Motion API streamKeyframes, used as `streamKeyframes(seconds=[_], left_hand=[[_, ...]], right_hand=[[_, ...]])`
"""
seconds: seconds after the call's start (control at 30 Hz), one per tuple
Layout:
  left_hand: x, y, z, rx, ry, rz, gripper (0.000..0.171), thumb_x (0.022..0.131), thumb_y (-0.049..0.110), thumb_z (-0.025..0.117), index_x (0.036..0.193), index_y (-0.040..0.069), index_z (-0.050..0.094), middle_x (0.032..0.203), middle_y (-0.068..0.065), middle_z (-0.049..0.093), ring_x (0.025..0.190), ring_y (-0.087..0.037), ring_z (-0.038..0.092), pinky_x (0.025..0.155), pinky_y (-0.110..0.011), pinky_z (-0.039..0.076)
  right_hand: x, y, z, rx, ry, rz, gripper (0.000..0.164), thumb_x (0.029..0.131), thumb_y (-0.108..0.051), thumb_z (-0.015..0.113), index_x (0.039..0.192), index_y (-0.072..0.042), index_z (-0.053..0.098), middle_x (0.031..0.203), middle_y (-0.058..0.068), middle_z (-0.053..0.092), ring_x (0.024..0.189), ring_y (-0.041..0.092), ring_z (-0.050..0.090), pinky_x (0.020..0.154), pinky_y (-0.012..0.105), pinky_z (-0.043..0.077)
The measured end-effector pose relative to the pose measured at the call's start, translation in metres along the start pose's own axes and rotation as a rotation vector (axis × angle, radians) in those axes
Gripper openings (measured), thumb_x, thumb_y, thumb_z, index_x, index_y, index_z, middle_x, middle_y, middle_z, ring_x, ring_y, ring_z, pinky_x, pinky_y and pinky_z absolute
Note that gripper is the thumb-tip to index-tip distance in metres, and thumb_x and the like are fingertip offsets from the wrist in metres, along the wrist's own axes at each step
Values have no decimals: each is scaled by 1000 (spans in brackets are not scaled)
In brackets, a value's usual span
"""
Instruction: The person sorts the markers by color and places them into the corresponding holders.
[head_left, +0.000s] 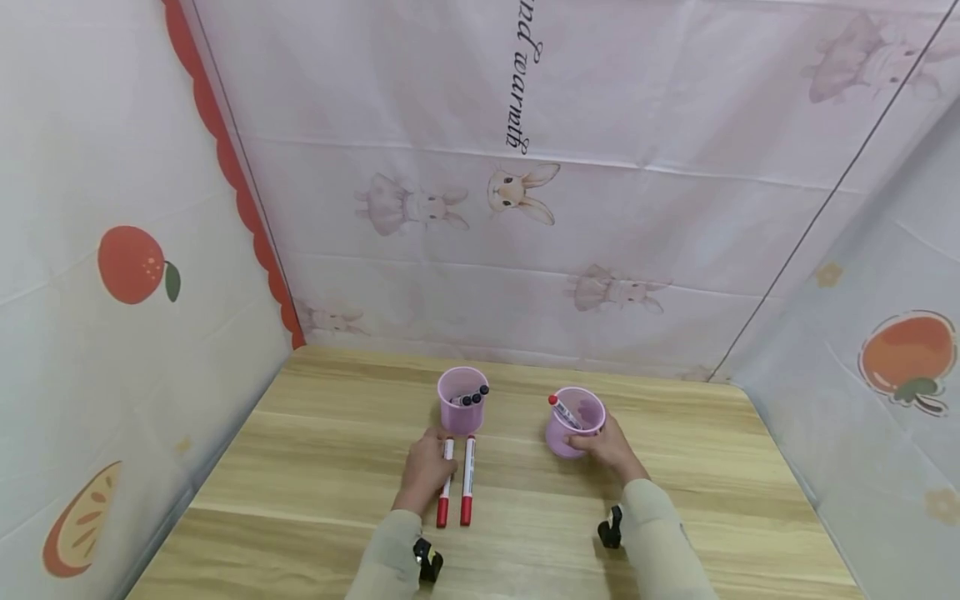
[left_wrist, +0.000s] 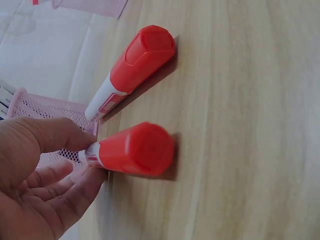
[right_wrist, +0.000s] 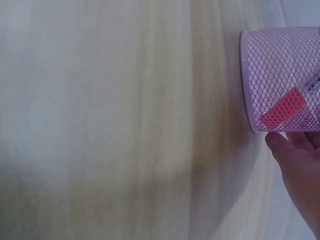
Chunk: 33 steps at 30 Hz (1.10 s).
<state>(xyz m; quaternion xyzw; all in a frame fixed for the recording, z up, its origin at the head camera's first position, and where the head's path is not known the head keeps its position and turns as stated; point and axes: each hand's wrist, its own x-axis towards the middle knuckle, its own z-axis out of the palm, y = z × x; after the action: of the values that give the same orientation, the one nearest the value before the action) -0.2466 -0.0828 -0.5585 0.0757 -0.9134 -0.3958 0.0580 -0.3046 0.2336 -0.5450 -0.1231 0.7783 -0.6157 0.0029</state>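
My left hand pinches the white barrel of a red-capped marker between thumb and fingers; the marker lies on the table. Parallel to it, just to the right in the head view, is a second red marker, untouched. Behind them stands a pink mesh pen cup with several black-ended markers leaning inside. My right hand grips another pink mesh pen cup low on its side, thumb at the front. One red marker leans in that cup, its red cap visible through the mesh.
The wood-grain table is bounded at the back by a printed cloth wall, with further cloth walls at left and right. Black camera mounts sit on both wrists, close above the tabletop.
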Motion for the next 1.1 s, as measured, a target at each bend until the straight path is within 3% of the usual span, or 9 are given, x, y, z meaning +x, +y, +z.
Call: streamKeyframes(seconds=[0.23,0.47,0.63,0.83,1.1], left_hand=[[-2,3,-3,-28,-5,-36,44,68,2,74,109,3,58,89,-10,62,63,-17,54,50,-28,46],[-8,9,-5,-57,32,41,45,68,2,74,110,2,59,82,-6,61,65,-15,54,51,-27,47],[-13,15,-5,-86,74,56,37,68,1,73,103,5,60,82,-2,59,68,-14,54,55,-26,48],[-15,26,-9,-145,115,141,41,66,-2,73,104,3,59,83,-3,58,73,-15,53,63,-29,49],[-17,38,-16,-243,103,149,46,65,-5,72,110,-1,59,83,-3,57,73,-16,55,64,-28,50]], right_hand=[[6,18,-1,-77,14,-2,79,62,0,82,129,11,40,121,31,50,112,43,46,100,53,31],[8,27,1,-73,44,59,78,62,-4,82,129,4,43,120,23,53,112,36,48,99,48,34],[5,16,0,-26,10,75,78,63,0,82,130,8,41,123,28,50,115,40,45,101,50,31],[-2,1,1,16,10,61,77,62,4,80,128,13,40,122,33,48,114,44,44,101,52,30],[6,23,1,-52,36,30,76,63,-1,81,128,8,43,122,26,52,114,39,47,101,49,32]])
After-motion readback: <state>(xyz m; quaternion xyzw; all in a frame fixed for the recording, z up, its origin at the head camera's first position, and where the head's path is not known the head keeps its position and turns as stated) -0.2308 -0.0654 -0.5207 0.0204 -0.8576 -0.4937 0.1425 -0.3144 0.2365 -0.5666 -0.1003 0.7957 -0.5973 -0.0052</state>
